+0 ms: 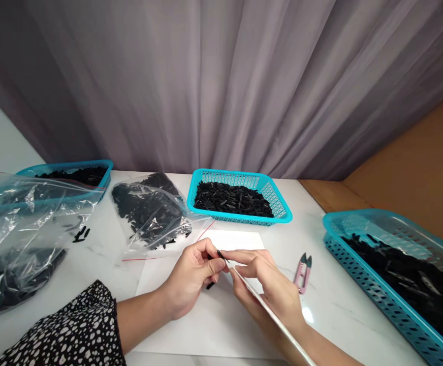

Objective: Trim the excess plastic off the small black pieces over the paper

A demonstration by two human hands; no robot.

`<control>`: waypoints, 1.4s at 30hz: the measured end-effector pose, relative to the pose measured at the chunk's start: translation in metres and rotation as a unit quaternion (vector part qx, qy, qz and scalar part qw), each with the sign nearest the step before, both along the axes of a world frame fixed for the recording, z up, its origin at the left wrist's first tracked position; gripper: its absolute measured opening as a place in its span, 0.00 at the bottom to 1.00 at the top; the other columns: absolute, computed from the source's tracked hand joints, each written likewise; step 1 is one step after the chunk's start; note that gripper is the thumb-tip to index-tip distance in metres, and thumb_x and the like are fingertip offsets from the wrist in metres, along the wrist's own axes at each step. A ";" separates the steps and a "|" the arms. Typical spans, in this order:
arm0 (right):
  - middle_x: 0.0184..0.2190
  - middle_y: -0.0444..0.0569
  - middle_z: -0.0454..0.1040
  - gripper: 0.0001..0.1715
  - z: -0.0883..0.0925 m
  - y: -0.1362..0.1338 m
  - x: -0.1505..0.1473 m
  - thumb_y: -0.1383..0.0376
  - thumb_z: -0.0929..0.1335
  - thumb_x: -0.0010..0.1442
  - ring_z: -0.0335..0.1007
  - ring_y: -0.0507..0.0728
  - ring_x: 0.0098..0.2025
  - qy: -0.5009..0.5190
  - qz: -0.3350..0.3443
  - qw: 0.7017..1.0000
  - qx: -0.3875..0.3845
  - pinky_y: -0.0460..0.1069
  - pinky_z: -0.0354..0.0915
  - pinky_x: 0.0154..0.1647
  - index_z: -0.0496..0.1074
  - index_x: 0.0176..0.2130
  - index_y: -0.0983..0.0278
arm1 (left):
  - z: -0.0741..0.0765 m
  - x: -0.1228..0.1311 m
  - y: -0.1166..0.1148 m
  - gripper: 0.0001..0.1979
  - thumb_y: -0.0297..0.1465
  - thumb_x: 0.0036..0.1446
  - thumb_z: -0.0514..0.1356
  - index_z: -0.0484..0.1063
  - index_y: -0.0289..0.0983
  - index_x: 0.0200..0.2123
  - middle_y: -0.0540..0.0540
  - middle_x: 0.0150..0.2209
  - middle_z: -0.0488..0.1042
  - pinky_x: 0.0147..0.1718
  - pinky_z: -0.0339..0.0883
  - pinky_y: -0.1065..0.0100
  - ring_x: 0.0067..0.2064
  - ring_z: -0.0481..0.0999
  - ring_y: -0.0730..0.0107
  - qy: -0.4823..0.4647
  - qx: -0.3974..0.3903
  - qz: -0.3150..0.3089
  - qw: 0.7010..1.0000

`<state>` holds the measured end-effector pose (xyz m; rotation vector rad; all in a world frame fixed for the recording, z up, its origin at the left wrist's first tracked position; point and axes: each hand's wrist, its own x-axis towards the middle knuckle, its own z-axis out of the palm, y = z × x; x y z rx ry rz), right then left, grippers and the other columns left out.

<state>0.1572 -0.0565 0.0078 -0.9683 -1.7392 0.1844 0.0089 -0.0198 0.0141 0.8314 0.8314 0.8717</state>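
Note:
My left hand (pixel 196 274) is closed in a pinch on a small black strip (pixel 220 254), whose tip pokes out above the thumb. Fingers of my right hand (pixel 265 287) are closed round a long, thin white strip (pixel 271 311), which runs from the fingertips down to the bottom edge. Its upper end meets the black strip between the two hands; how they join is too small to make out. Below the hands lies a white sheet of paper (pixel 168 325). On it, beside my left fingers, rests another short black piece (pixel 211 285).
A blue basket (pixel 282 211) of black pieces stands behind the hands, with others at the left (pixel 109 175) and right (pixel 362 267). Clear zip bags (pixel 149 213) (pixel 19 254) hold black pieces. Pink-handled thread snips (pixel 303 274) lie right of my right hand. A grey curtain (pixel 221 86) hangs behind.

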 end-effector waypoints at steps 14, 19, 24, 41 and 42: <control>0.41 0.48 0.79 0.10 0.000 0.003 0.009 0.73 0.62 0.65 0.75 0.57 0.39 -0.045 -0.044 0.998 -0.024 0.54 0.67 0.41 0.60 0.35 0.57 | 0.005 -0.004 0.002 0.22 0.41 0.46 0.72 0.63 0.36 0.26 0.50 0.24 0.73 0.21 0.42 0.72 0.21 0.60 0.82 -0.023 -0.024 -0.064 0.997; 0.41 0.49 0.79 0.10 0.003 0.006 0.021 0.72 0.64 0.63 0.76 0.59 0.40 -0.058 -0.060 0.996 -0.034 0.55 0.68 0.41 0.61 0.34 0.57 | 0.004 -0.006 0.003 0.22 0.41 0.46 0.72 0.63 0.35 0.28 0.49 0.25 0.74 0.21 0.41 0.72 0.21 0.60 0.82 -0.030 -0.034 -0.064 0.997; 0.42 0.48 0.80 0.12 0.005 0.001 0.017 0.74 0.66 0.61 0.76 0.58 0.41 -0.038 -0.026 0.998 -0.031 0.54 0.69 0.41 0.61 0.33 0.58 | 0.002 -0.006 0.004 0.21 0.40 0.47 0.72 0.63 0.36 0.27 0.50 0.24 0.73 0.21 0.41 0.72 0.21 0.59 0.82 -0.029 -0.020 -0.056 0.998; 0.40 0.52 0.82 0.10 -0.002 -0.003 0.003 0.73 0.64 0.61 0.77 0.59 0.38 0.019 -0.001 1.000 -0.003 0.55 0.70 0.38 0.62 0.33 0.58 | 0.002 -0.003 0.001 0.22 0.41 0.44 0.73 0.62 0.36 0.25 0.53 0.21 0.70 0.21 0.42 0.72 0.20 0.60 0.81 -0.025 0.003 -0.045 0.999; 0.40 0.53 0.82 0.10 -0.002 -0.003 0.003 0.73 0.64 0.61 0.77 0.60 0.38 0.018 0.000 1.000 -0.004 0.56 0.70 0.38 0.63 0.33 0.58 | 0.002 -0.003 0.001 0.22 0.41 0.44 0.73 0.62 0.36 0.25 0.53 0.20 0.69 0.21 0.41 0.72 0.20 0.60 0.81 -0.024 0.003 -0.044 0.999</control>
